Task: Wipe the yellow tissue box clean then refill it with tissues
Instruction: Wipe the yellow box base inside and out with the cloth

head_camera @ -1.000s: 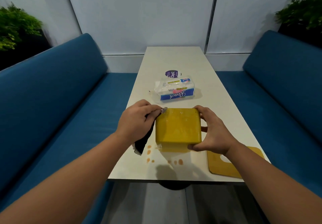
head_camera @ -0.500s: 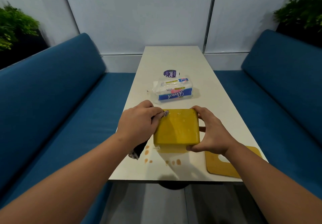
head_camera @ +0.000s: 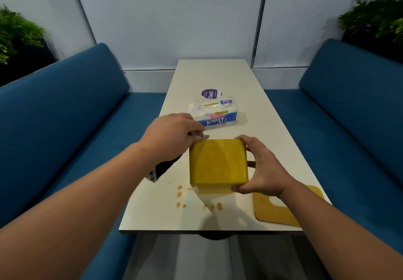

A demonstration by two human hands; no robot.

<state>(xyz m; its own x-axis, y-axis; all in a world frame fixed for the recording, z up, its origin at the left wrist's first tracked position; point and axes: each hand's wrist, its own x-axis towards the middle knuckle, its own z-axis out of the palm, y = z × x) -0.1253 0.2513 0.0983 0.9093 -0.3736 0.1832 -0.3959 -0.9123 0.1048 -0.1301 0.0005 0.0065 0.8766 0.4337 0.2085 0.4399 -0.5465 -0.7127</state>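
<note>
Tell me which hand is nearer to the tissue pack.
Left. The left hand, holding a cloth, sits right beside the tissue pack; the right hand grips the yellow box, farther away.

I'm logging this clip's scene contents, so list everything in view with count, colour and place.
tissue box: 1, yellow, near end of table, between both hands
cloth: 1, dark, hanging from the left hand beside the box
tissue pack: 1, clear wrap with blue and white print, mid-table beyond the box
round sticker: 1, purple, just behind the pack
flat lid: 1, yellow with cutout, table's near right corner
spots: several, orange-brown, tabletop in front of the box
table: 1, cream, centre
benches: 2, blue, either side
plants: 2, green, far corners
left hand: 1, gripping the cloth at the box's far left corner
right hand: 1, holding the box's right side
</note>
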